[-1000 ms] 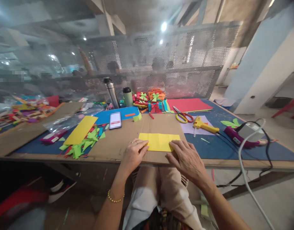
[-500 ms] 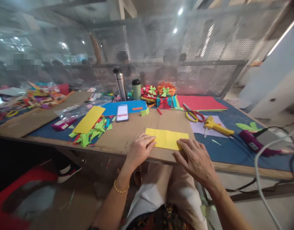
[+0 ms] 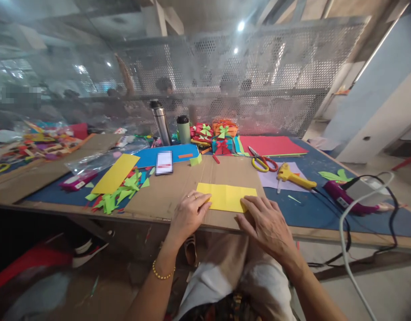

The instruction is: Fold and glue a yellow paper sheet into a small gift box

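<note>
A yellow strip of paper (image 3: pixel 225 196) with faint upright creases lies on the cardboard sheet (image 3: pixel 151 200) before me. My left hand (image 3: pixel 192 208) has its fingers and thumb closed together at the strip's left end. On the right end, the fingers of my right hand (image 3: pixel 263 218) lie flat, the thumb spread away from them. A pair of scissors (image 3: pixel 260 162) with a yellow and a red handle rests beyond the strip. To its right is a yellow hot glue gun (image 3: pixel 295 177) on a pale lilac sheet (image 3: pixel 267 180).
A phone (image 3: pixel 164 163) lies on blue paper (image 3: pixel 145 156). Green paper scraps (image 3: pixel 121 191) and another yellow piece (image 3: pixel 116 174) are at left. Behind stand a steel flask (image 3: pixel 161 122), a green bottle (image 3: pixel 183 130) and paper gift boxes (image 3: pixel 222 145). Cables (image 3: pixel 346 240) hang over the right edge.
The view has tilted up slightly and swung right, so everything sits further left in the picture. My hands keep their places at both ends of the yellow paper.
</note>
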Demonstrator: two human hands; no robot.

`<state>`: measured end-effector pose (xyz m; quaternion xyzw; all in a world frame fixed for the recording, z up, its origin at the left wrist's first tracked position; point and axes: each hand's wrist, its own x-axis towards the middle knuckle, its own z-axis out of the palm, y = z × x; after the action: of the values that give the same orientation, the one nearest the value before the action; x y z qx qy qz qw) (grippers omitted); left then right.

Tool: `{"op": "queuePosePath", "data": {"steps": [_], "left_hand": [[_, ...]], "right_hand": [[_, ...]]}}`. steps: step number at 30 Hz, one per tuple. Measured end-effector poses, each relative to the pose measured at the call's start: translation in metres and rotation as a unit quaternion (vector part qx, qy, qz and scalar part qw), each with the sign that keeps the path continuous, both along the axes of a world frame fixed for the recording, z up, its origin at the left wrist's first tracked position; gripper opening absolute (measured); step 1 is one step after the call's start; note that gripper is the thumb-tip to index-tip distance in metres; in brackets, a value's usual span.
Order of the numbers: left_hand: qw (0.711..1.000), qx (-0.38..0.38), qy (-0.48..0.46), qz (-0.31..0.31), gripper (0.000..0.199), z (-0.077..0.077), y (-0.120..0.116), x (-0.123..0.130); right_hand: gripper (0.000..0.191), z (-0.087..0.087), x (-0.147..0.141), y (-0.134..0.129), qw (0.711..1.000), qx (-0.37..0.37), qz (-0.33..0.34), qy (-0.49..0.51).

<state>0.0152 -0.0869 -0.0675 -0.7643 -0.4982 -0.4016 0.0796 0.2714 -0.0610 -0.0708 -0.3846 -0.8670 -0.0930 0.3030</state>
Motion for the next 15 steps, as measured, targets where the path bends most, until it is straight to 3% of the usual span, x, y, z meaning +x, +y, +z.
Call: {"op": "queuePosePath", "data": {"steps": [15], "left_hand": [[0.998,0.0,0.056,0.015,0.024,0.0046,-0.0064,0.0017]], "right_hand": [[0.033,0.0028,-0.0005,-0.0034,1.0,0.016,0.002,-0.002]]}}
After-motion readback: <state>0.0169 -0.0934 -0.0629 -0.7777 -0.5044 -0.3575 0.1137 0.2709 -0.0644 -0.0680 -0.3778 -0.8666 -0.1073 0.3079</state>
